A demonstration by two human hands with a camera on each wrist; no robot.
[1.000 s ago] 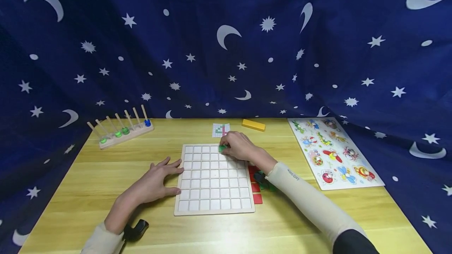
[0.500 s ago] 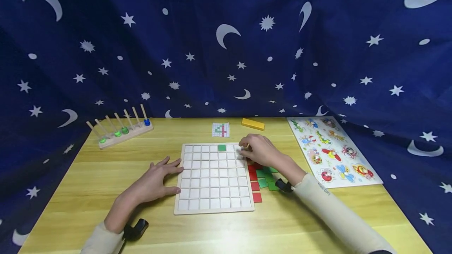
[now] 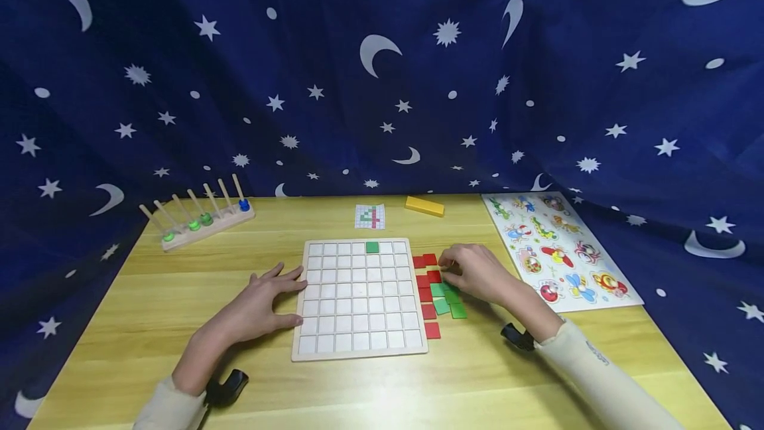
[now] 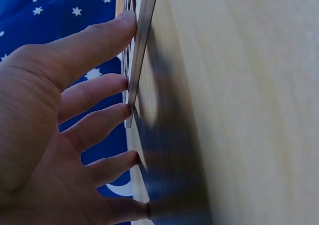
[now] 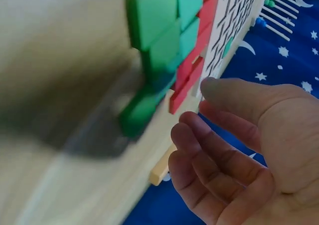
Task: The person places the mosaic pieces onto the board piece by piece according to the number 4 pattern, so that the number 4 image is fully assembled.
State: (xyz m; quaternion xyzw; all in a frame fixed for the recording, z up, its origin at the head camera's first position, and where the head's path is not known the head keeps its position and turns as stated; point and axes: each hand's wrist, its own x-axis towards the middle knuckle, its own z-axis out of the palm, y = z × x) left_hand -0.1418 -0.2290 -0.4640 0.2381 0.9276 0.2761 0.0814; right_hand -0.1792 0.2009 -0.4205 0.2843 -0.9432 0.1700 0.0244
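Observation:
A white square-grid board [image 3: 343, 310] with a pale wooden frame lies in the middle of the table. One green square tile [image 3: 373, 247] sits in a cell of its far row. My left hand [image 3: 256, 307] spreads its fingers along the board's left side; the left wrist view shows the thumb [image 4: 107, 38] touching the frame. To the board's right lie several red tiles [image 3: 429, 311] and several green tiles [image 3: 458, 311], some overlapping. Over the far end of the green ones hovers my right hand [image 3: 477, 274]. In the right wrist view its loosely bent fingers [image 5: 187, 135] hold nothing.
A small printed grid card [image 3: 370, 216] and a yellow bar [image 3: 424, 206] lie beyond the board. A pegged wooden stand [image 3: 209, 227] with rings stands back left. An insect picture board [image 3: 561, 251] lies on the right, near the right forearm. A star-patterned cloth [image 3: 334, 71] hangs behind.
My right hand has let go of the green tile in the far row and moved right and nearer, to the loose tiles. The left hand stays at the board's edge.

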